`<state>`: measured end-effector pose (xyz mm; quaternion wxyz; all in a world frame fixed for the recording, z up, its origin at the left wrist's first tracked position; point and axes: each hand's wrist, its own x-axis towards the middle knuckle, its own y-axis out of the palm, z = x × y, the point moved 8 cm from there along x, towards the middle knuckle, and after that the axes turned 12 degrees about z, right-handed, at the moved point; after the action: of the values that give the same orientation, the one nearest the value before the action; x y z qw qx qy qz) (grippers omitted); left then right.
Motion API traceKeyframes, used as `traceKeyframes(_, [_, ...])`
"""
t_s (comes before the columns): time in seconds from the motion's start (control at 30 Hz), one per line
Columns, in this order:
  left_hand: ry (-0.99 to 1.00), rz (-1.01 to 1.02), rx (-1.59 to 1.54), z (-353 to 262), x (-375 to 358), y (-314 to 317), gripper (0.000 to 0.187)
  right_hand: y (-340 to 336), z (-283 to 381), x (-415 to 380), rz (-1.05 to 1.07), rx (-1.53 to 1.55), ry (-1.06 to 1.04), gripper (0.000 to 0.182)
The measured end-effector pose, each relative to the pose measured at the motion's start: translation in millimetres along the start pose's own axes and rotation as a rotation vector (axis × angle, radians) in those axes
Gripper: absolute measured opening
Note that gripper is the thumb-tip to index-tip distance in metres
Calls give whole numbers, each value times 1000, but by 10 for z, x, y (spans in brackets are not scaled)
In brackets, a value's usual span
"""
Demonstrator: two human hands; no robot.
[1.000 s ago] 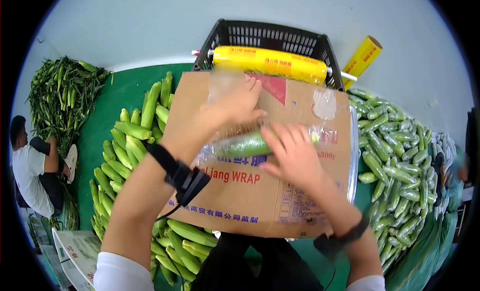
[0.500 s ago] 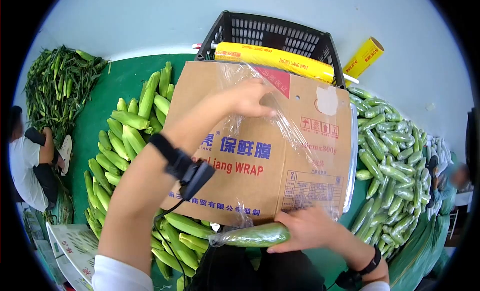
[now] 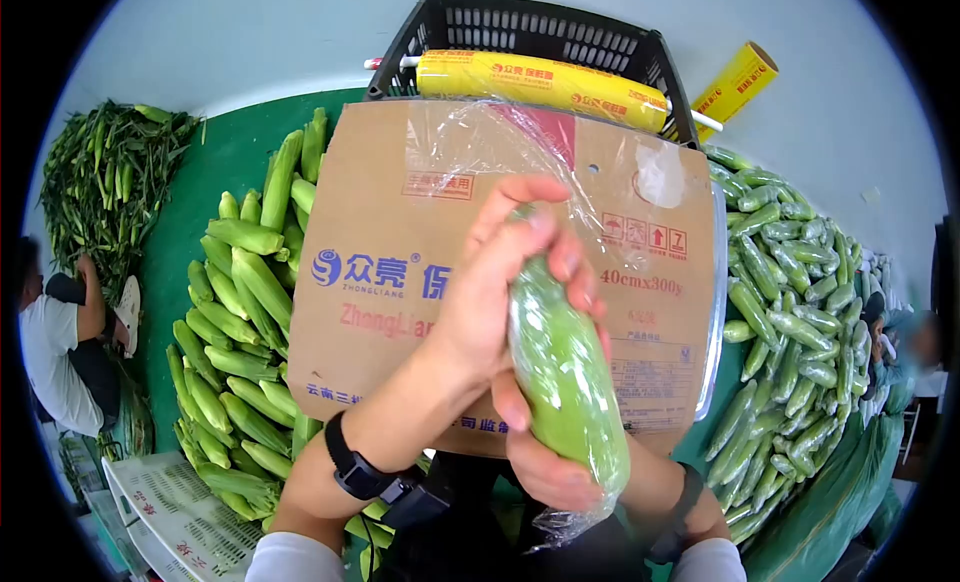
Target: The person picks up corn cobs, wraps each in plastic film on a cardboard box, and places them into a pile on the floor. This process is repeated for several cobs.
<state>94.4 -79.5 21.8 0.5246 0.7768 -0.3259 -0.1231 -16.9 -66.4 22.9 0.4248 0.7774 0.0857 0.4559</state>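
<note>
An ear of corn (image 3: pixel 569 372), green in its husk and wrapped in clear cling film, is held tilted above a printed cardboard sheet (image 3: pixel 370 212). My left hand (image 3: pixel 500 282) is closed round its upper end. Lower down, my right hand (image 3: pixel 545 457) grips its side, partly hidden behind the ear and my left wrist. Loose film bunches at the bottom end of the ear. At the sheet's far edge lies a yellow roll of cling film (image 3: pixel 540 82) on a white rod, and creased film reaches from it over the cardboard.
Unwrapped corn (image 3: pixel 225 332) is heaped at left, wrapped ears (image 3: pixel 790 322) at right. Behind the roll is a black crate (image 3: pixel 540 22); a yellow tube (image 3: pixel 737 87) stands beside it. A white crate (image 3: pixel 180 512) is lower left. Other people sit at both sides.
My left hand has come down from the film onto the corn's end. My right hand has raised the ear from the sheet's near edge, turning it from level to steeply tilted.
</note>
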Motion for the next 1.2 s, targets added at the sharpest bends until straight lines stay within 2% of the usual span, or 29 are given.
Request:
traceKeyframes(0.1, [-53,-271,259,-149,-85,-372,26,-145,171,-198,-441,-351,3,78])
traceKeyframes(0.13, [-25,-331,396,-270,-143,-393,28,-240,192,-537,-764,-454,-35,72])
traceKeyframes(0.17, [15,-387,534,-422,-207,-404,31,-137,323,-704,-1030,-803,-1,74])
traceKeyframes(0.2, [45,-289,590,-501,-274,-395,27,-18,431,-793,-1126,-1050,69,67])
traceKeyframes(0.23, [42,-302,604,-503,-363,-412,26,108,526,-871,-1219,-1297,141,59])
traceKeyframes(0.33, [15,-295,681,-442,-624,-428,21,458,789,-1077,-1252,-1606,-279,37])
traceKeyframes(0.43, [6,-228,879,-471,-810,-462,18,732,839,-1081,-1277,-1895,-337,34])
traceKeyframes(0.47, [14,-226,978,-509,-827,-448,19,852,834,-984,-1242,-2047,-445,28])
traceKeyframes(0.53, [33,-256,1215,-552,-832,-402,31,1062,856,-951,-1066,-2313,-702,30])
traceKeyframes(0.57, [-32,-269,1245,-500,-819,-379,31,1161,846,-939,-961,-2440,-834,36])
traceKeyframes(0.6, [-97,-284,1273,-419,-828,-345,32,1214,914,-1020,-1039,-2368,-1028,42])
traceKeyframes(0.63, [-163,-301,1300,-320,-843,-328,33,1285,932,-965,-981,-2455,-1028,40])
traceKeyframes(0.67, [-71,-218,1426,-226,-817,-240,43,1364,936,-902,-922,-2539,-1026,38])
traceKeyframes(0.7, [-302,-255,1246,-81,-843,-345,47,1447,915,-841,-861,-2620,-1027,36])
traceKeyframes(0.73, [-527,-284,1056,58,-902,-386,51,1506,928,-753,-911,-2670,-862,33])
traceKeyframes(0.77, [-746,-306,854,227,-993,-424,55,1499,1001,-777,-805,-2496,-891,31])
traceKeyframes(0.8, [-980,-292,813,361,-1109,-487,66,1468,1071,-777,-706,-2322,-909,29])
traceKeyframes(0.87, [-1201,-200,498,641,-1294,-470,66,1263,1098,-820,-649,-1732,-859,26])
traceKeyframes(0.9, [-1314,-143,336,778,-1399,-424,66,1182,1024,-748,-542,-1556,-754,26])
traceKeyframes(0.93, [-1411,-57,303,833,-1478,-368,66,1099,939,-686,-468,-1373,-653,27])
traceKeyframes(1.0, [-1216,-100,339,881,-1475,-498,64,1123,887,-649,-434,-1445,-542,26])
traceKeyframes(1.03, [-1119,-120,348,919,-1417,-541,66,1133,905,-719,-593,-1461,-583,22])
traceKeyframes(1.07, [-990,11,569,879,-1230,-461,68,1122,934,-799,-747,-1466,-621,18])
traceKeyframes(1.1, [-833,140,782,755,-1046,-275,72,1126,1006,-908,-800,-1447,-744,10])
traceKeyframes(1.17, [-735,239,920,650,-866,39,82,1144,991,-905,-669,-1355,-818,34])
traceKeyframes(1.2, [-814,207,856,701,-823,145,86,1089,932,-888,-645,-1374,-791,47])
